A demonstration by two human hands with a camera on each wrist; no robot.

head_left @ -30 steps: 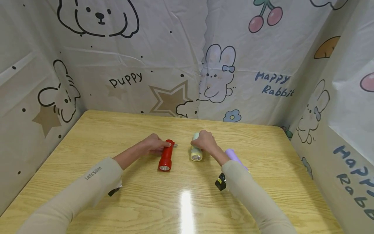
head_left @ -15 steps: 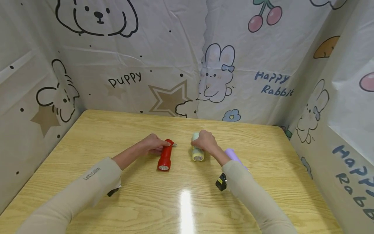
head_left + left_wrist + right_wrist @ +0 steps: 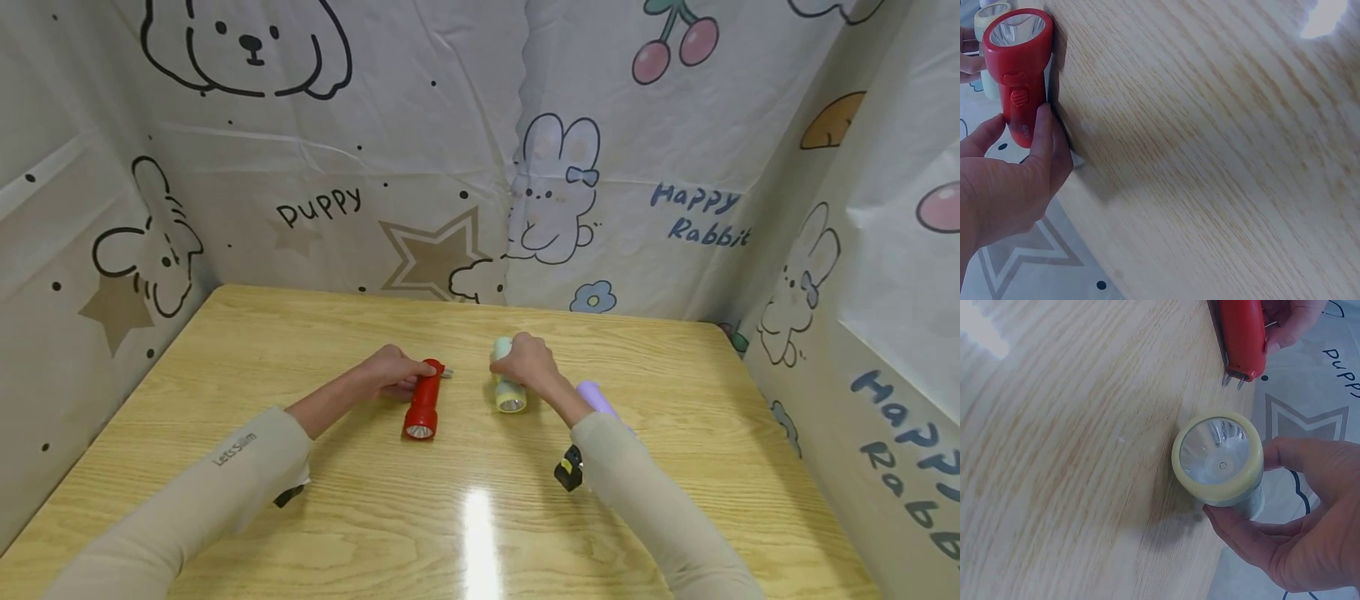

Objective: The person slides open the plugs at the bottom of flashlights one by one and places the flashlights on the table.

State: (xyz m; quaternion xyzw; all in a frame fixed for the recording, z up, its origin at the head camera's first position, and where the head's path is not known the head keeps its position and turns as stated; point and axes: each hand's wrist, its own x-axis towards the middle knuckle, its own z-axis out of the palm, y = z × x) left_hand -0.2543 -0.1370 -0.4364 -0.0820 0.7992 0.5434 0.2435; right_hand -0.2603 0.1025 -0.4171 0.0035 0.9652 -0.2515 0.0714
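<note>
Table [image 3: 375, 517] Layout

Left hand [image 3: 390, 371] pinches the red flashlight [image 3: 424, 406]; right hand [image 3: 528, 362] grips the pale green flashlight [image 3: 509, 392], near it, around mid-table. Right sleeve [image 3: 637, 483] blocks part of a purple object [image 3: 594, 394]; printed cloth [image 3: 405, 133] stands behind.

You are at a small screened-off tabletop booth: creased pale sheets [image 3: 420, 137], printed with a puppy face [image 3: 253, 58], a rabbit [image 3: 555, 200], cherries [image 3: 651, 63] and the words "Happy Rabbit" [image 3: 705, 213], enclose 3 sides of your wood-grain table [image 3: 375, 525]. A bright streak of reflected light [image 3: 480, 542] runs down the table. You cannot tell whether the room beyond is a home or a studio.
</note>
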